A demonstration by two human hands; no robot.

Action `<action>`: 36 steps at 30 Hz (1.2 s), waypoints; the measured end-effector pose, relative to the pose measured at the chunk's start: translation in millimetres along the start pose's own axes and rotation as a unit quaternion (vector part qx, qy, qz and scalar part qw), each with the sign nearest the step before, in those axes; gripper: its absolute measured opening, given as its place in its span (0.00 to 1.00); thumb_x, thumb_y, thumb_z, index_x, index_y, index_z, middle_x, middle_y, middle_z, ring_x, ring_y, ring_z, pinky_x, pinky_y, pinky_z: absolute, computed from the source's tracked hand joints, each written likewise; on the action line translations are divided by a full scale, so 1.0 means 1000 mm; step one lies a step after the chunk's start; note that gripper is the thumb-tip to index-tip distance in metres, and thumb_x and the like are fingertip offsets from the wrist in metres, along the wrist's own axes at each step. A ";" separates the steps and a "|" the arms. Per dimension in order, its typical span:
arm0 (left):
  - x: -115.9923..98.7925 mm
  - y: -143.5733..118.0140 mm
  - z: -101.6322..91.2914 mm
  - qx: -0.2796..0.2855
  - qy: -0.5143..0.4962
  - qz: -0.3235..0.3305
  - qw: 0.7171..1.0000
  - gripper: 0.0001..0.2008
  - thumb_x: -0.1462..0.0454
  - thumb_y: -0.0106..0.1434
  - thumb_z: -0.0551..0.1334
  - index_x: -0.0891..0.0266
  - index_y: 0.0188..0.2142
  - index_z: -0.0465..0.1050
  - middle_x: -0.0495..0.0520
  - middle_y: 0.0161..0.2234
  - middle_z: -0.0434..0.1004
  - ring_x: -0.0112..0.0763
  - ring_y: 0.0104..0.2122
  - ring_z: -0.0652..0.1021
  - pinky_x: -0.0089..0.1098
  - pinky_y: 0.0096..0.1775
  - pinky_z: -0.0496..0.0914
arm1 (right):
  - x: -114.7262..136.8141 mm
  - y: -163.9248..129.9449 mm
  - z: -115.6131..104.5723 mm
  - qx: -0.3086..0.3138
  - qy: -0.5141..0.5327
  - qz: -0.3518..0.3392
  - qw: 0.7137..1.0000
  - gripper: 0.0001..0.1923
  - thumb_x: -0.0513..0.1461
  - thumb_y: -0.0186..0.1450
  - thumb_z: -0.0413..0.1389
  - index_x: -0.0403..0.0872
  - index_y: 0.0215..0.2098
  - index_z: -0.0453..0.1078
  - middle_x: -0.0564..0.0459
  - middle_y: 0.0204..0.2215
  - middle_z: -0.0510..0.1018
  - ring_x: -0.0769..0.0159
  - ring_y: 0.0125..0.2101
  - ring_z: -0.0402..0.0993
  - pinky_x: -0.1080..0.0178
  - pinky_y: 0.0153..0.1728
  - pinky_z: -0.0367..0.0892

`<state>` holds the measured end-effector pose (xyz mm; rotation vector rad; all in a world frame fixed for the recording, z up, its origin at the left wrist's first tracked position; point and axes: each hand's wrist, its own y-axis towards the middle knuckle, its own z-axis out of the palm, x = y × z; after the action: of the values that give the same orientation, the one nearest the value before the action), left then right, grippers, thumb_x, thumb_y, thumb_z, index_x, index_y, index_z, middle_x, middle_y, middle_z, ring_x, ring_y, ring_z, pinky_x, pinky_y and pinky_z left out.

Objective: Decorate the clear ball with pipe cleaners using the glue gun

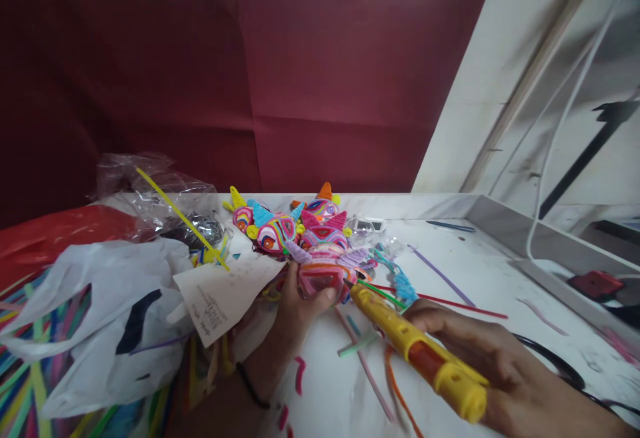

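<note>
Your right hand [483, 358] can pass forward above the white tabletop [505, 268]; leftward, multicoloured horned figures [280, 228] and a crumpled white plastic bag [127, 275] stand in your way.

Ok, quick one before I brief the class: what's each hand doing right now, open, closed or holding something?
Left hand: closed, holding the pink striped piece.
Right hand: closed, holding the yellow tool.

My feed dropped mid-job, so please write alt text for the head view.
The left hand holds a pink craft piece with lilac horn-like parts, while the right hand grips a yellow pen-shaped tool, its dark tip pointing at the piece. Similar colourful pieces sit just behind on a white table; a white plastic bag lies at left.
</note>
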<state>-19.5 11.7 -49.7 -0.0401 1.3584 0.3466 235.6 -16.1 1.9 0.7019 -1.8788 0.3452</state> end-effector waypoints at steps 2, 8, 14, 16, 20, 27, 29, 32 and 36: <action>0.002 0.000 -0.001 0.005 -0.008 0.005 1.000 0.28 0.62 0.44 0.70 0.60 0.47 0.68 0.57 0.44 0.81 0.43 0.44 0.80 0.38 0.47 0.74 | -0.001 0.000 -0.002 0.005 -0.015 -0.004 1.000 0.19 0.48 0.59 0.64 0.59 0.49 0.76 0.46 0.49 0.78 0.49 0.47 0.79 0.60 0.42 0.75; 0.012 0.003 -0.002 0.017 -0.033 -0.001 0.999 0.32 0.63 0.44 0.71 0.61 0.50 0.66 0.57 0.46 0.80 0.43 0.45 0.79 0.38 0.49 0.72 | 0.000 0.005 -0.001 0.000 0.027 -0.012 1.000 0.19 0.49 0.59 0.64 0.55 0.47 0.77 0.47 0.46 0.79 0.53 0.41 0.80 0.60 0.39 0.76; 0.015 0.003 -0.004 0.041 -0.048 0.004 0.998 0.30 0.62 0.46 0.72 0.61 0.49 0.67 0.56 0.44 0.80 0.41 0.44 0.79 0.37 0.48 0.72 | -0.002 0.006 0.002 -0.017 0.075 -0.012 0.997 0.21 0.55 0.56 0.65 0.55 0.44 0.79 0.47 0.42 0.80 0.52 0.39 0.79 0.58 0.38 0.75; 0.019 0.005 -0.005 0.042 -0.049 0.008 0.998 0.30 0.62 0.45 0.72 0.60 0.48 0.68 0.56 0.45 0.80 0.42 0.45 0.79 0.37 0.48 0.72 | -0.006 0.006 0.002 -0.018 0.088 -0.017 0.996 0.22 0.54 0.56 0.66 0.57 0.45 0.78 0.47 0.44 0.79 0.52 0.41 0.79 0.58 0.39 0.75; 0.034 0.010 -0.008 0.033 -0.053 0.014 0.998 0.33 0.61 0.44 0.73 0.61 0.50 0.68 0.57 0.45 0.80 0.44 0.45 0.79 0.38 0.47 0.72 | -0.012 0.007 0.001 -0.011 0.098 -0.020 0.995 0.22 0.53 0.57 0.66 0.58 0.47 0.78 0.48 0.45 0.79 0.53 0.42 0.78 0.59 0.40 0.74; 0.032 0.008 -0.008 0.054 -0.073 0.018 0.996 0.36 0.60 0.44 0.73 0.61 0.53 0.68 0.60 0.48 0.80 0.47 0.48 0.79 0.41 0.49 0.72 | -0.021 0.007 0.005 -0.020 0.120 -0.013 0.992 0.25 0.55 0.53 0.67 0.56 0.47 0.78 0.48 0.44 0.78 0.54 0.41 0.77 0.60 0.39 0.73; 0.023 0.004 -0.006 0.063 -0.083 0.014 0.994 0.35 0.62 0.44 0.73 0.61 0.53 0.68 0.59 0.48 0.80 0.47 0.48 0.79 0.40 0.49 0.72 | -0.018 0.008 0.005 -0.021 0.117 -0.009 0.993 0.25 0.55 0.52 0.68 0.56 0.46 0.79 0.49 0.42 0.79 0.54 0.41 0.77 0.60 0.39 0.73; 0.013 -0.001 -0.001 0.063 -0.102 0.009 0.993 0.32 0.64 0.47 0.71 0.61 0.52 0.68 0.57 0.46 0.81 0.42 0.46 0.80 0.37 0.50 0.72 | -0.004 0.010 0.005 -0.026 0.112 0.000 0.993 0.23 0.56 0.51 0.68 0.56 0.42 0.81 0.48 0.39 0.80 0.52 0.40 0.77 0.58 0.39 0.73; 0.012 -0.003 0.003 0.047 -0.125 0.011 0.991 0.32 0.65 0.45 0.71 0.60 0.51 0.70 0.55 0.43 0.82 0.39 0.42 0.81 0.35 0.45 0.74 | 0.001 0.011 0.005 -0.026 0.134 0.015 0.990 0.23 0.57 0.49 0.68 0.57 0.39 0.83 0.48 0.37 0.80 0.51 0.39 0.77 0.56 0.40 0.72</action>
<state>-13.8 12.2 -60.8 0.0935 1.1264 0.2953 224.9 -10.4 1.7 0.5626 -1.6382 0.3900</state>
